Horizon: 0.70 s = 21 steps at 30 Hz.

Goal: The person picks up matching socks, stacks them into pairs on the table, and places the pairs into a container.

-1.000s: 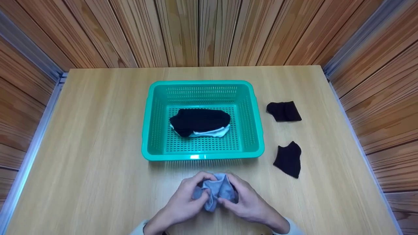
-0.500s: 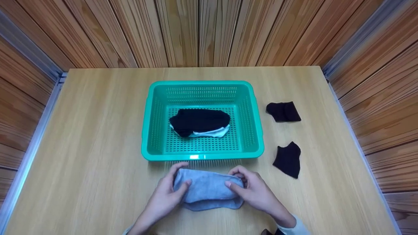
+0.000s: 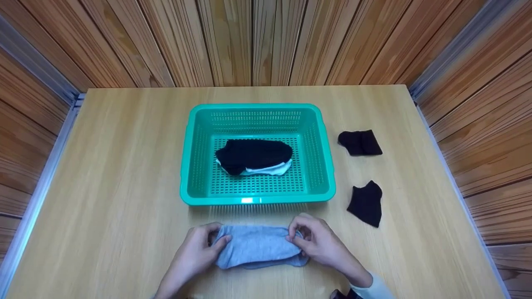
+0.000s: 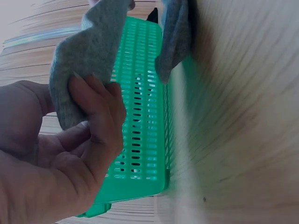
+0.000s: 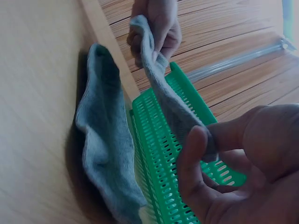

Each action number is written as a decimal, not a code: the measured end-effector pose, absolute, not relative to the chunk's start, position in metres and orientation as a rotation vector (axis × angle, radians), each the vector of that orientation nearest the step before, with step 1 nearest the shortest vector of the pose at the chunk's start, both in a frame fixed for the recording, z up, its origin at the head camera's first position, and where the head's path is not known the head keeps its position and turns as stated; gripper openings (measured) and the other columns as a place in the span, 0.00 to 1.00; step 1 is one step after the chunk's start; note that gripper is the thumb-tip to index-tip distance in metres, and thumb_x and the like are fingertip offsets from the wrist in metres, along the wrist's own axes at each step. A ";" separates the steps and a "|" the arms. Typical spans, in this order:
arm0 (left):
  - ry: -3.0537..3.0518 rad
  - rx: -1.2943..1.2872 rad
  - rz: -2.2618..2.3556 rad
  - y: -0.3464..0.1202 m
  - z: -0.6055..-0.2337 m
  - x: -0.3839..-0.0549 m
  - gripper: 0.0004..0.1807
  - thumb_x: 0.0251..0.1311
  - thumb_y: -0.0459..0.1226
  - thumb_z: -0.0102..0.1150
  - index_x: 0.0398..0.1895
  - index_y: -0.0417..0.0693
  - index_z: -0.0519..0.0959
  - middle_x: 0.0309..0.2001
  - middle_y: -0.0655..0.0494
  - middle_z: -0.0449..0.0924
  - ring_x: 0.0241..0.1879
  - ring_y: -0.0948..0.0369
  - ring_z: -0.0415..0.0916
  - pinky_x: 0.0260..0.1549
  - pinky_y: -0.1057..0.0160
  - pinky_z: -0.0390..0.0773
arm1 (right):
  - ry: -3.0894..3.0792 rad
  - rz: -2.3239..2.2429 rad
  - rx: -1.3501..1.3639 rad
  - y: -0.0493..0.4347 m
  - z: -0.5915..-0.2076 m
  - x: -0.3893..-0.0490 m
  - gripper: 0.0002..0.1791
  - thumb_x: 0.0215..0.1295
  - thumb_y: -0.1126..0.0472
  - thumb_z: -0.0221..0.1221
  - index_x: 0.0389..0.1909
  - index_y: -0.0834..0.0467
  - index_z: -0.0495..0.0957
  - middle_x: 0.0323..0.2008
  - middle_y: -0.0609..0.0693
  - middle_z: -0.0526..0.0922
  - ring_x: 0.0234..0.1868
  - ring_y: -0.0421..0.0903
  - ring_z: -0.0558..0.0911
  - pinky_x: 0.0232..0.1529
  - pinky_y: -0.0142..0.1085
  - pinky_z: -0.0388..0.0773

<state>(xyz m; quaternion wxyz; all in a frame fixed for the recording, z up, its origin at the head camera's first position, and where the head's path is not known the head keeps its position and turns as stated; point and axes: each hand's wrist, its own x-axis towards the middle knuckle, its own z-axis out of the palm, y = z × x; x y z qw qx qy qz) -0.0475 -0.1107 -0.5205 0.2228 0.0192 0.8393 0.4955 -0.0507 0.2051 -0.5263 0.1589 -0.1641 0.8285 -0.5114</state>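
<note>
A grey-blue sock [image 3: 257,243] is stretched sideways in front of the green basket. My left hand [image 3: 198,248] pinches one end between thumb and fingers, and my right hand [image 3: 319,241] pinches the other. Beneath it lies a second grey sock [image 5: 105,135], resting on the table in the right wrist view, apart from the held one. In the head view only its lower edge shows. The left wrist view shows the held sock [image 4: 91,51] passing over my left fingertips.
The green plastic basket [image 3: 257,201] stands just beyond my hands, with a black sock [image 3: 255,153] lying over a white sock [image 3: 272,168] inside. Two folded black socks [image 3: 360,143] lie to its right, one behind the other. Wood-panelled walls [image 3: 249,45] enclose the table.
The grey sock was bunched between my hands, then spread out wide. My left hand has since moved left and nearer to me, drawing the sock straighter above the other one.
</note>
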 end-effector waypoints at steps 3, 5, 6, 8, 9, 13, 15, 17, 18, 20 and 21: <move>2.302 0.036 1.366 -0.112 -0.520 -0.047 0.08 0.70 0.38 0.65 0.32 0.46 0.80 0.23 0.60 0.70 0.25 0.63 0.68 0.22 0.71 0.65 | 2.479 -1.352 -0.510 0.203 -0.528 -0.050 0.03 0.68 0.62 0.69 0.37 0.51 0.84 0.34 0.47 0.79 0.31 0.32 0.73 0.31 0.27 0.76; 2.289 0.018 1.366 -0.112 -0.519 -0.047 0.08 0.70 0.38 0.65 0.33 0.46 0.81 0.23 0.60 0.71 0.24 0.63 0.68 0.22 0.71 0.64 | 2.509 -1.306 -0.512 0.202 -0.528 -0.050 0.04 0.67 0.60 0.70 0.40 0.52 0.86 0.34 0.47 0.79 0.31 0.31 0.72 0.32 0.27 0.74; 2.278 0.007 1.366 -0.113 -0.519 -0.047 0.08 0.70 0.39 0.65 0.34 0.46 0.82 0.23 0.60 0.72 0.24 0.64 0.68 0.22 0.71 0.64 | 2.513 -1.290 -0.509 0.202 -0.528 -0.049 0.05 0.67 0.60 0.70 0.41 0.53 0.86 0.34 0.47 0.79 0.31 0.31 0.72 0.32 0.27 0.74; 2.253 -0.009 1.371 -0.113 -0.518 -0.047 0.07 0.71 0.39 0.65 0.37 0.46 0.83 0.24 0.60 0.74 0.25 0.64 0.69 0.22 0.71 0.65 | 2.519 -1.264 -0.499 0.202 -0.528 -0.049 0.07 0.67 0.59 0.70 0.43 0.54 0.87 0.35 0.47 0.78 0.31 0.31 0.72 0.32 0.27 0.75; 2.244 -0.013 1.374 -0.114 -0.518 -0.047 0.07 0.71 0.39 0.65 0.38 0.45 0.83 0.24 0.60 0.75 0.25 0.64 0.69 0.22 0.70 0.65 | 2.522 -1.252 -0.499 0.202 -0.527 -0.049 0.07 0.67 0.59 0.71 0.43 0.55 0.87 0.35 0.47 0.78 0.31 0.31 0.72 0.32 0.27 0.75; 2.227 -0.003 1.379 -0.116 -0.517 -0.047 0.07 0.73 0.39 0.62 0.40 0.45 0.83 0.25 0.60 0.75 0.26 0.63 0.70 0.22 0.70 0.66 | 2.525 -1.199 -0.508 0.202 -0.526 -0.049 0.11 0.66 0.58 0.71 0.47 0.57 0.87 0.37 0.47 0.78 0.33 0.32 0.73 0.33 0.27 0.76; 2.227 0.017 1.382 -0.116 -0.517 -0.046 0.08 0.73 0.39 0.61 0.41 0.44 0.83 0.25 0.60 0.75 0.26 0.63 0.69 0.22 0.70 0.66 | 2.539 -1.163 -0.522 0.201 -0.525 -0.048 0.13 0.66 0.57 0.71 0.48 0.58 0.87 0.39 0.47 0.78 0.35 0.33 0.74 0.35 0.27 0.77; 2.218 0.031 1.394 -0.117 -0.516 -0.046 0.09 0.73 0.39 0.60 0.45 0.43 0.83 0.26 0.60 0.76 0.26 0.63 0.70 0.23 0.70 0.67 | 2.573 -1.123 -0.523 0.200 -0.524 -0.047 0.14 0.66 0.57 0.71 0.49 0.59 0.87 0.42 0.45 0.78 0.39 0.35 0.75 0.40 0.29 0.77; 2.215 0.045 1.403 -0.117 -0.516 -0.046 0.10 0.73 0.39 0.59 0.46 0.42 0.83 0.26 0.60 0.76 0.26 0.63 0.70 0.23 0.70 0.67 | 2.595 -1.109 -0.519 0.199 -0.523 -0.046 0.14 0.66 0.56 0.71 0.49 0.59 0.87 0.44 0.45 0.78 0.42 0.37 0.75 0.42 0.30 0.76; 2.204 0.066 1.427 -0.117 -0.514 -0.045 0.11 0.73 0.39 0.59 0.49 0.41 0.82 0.27 0.60 0.77 0.27 0.64 0.70 0.24 0.70 0.68 | 2.638 -1.105 -0.523 0.197 -0.521 -0.043 0.14 0.67 0.56 0.70 0.49 0.59 0.87 0.47 0.43 0.79 0.46 0.39 0.75 0.46 0.32 0.76; 2.207 0.089 1.441 -0.117 -0.514 -0.044 0.11 0.73 0.39 0.59 0.49 0.40 0.82 0.27 0.60 0.77 0.27 0.64 0.70 0.25 0.70 0.69 | 2.650 -1.122 -0.536 0.195 -0.519 -0.041 0.14 0.68 0.55 0.70 0.49 0.59 0.87 0.47 0.43 0.79 0.47 0.41 0.76 0.47 0.33 0.76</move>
